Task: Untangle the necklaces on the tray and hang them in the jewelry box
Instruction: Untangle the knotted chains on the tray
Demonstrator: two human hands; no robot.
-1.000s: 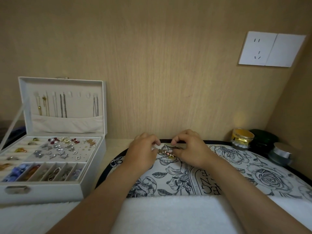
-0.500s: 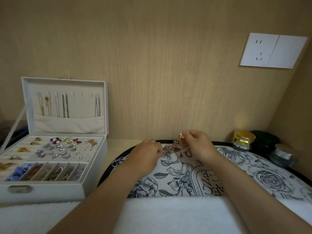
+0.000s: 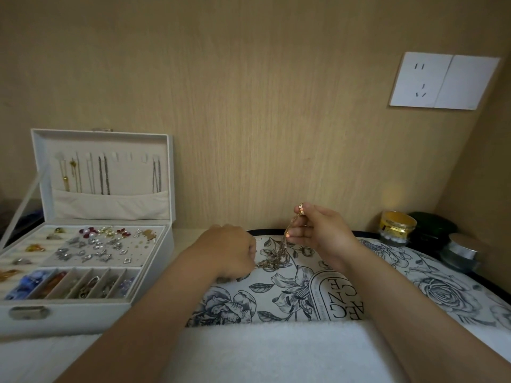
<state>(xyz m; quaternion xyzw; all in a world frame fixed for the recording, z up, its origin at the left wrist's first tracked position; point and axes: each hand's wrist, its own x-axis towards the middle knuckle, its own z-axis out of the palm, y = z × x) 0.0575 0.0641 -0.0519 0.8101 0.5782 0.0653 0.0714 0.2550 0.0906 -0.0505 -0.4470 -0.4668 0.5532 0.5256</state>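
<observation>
A tangle of thin gold necklaces (image 3: 272,257) lies on the round floral tray (image 3: 442,283). My right hand (image 3: 318,230) pinches one end of a chain with a small gold pendant (image 3: 300,210) and holds it above the tray, the chain trailing down to the tangle. My left hand (image 3: 231,251) rests on the tray with curled fingers pinching the tangle's left end. The white jewelry box (image 3: 91,308) stands open at the left, with several necklaces (image 3: 103,175) hanging in its lid.
The box's lower tray holds earrings, rings and beads (image 3: 91,244). A gold-lidded jar (image 3: 398,226), a dark green jar (image 3: 432,230) and a silver-lidded jar (image 3: 461,251) stand by the right wall. A white towel (image 3: 276,352) covers the near edge. A wall socket (image 3: 445,81) is up right.
My right hand has lifted one chain end up off the tray, stretching it out of the tangle. My left hand has shifted slightly left and stayed low on the tangle.
</observation>
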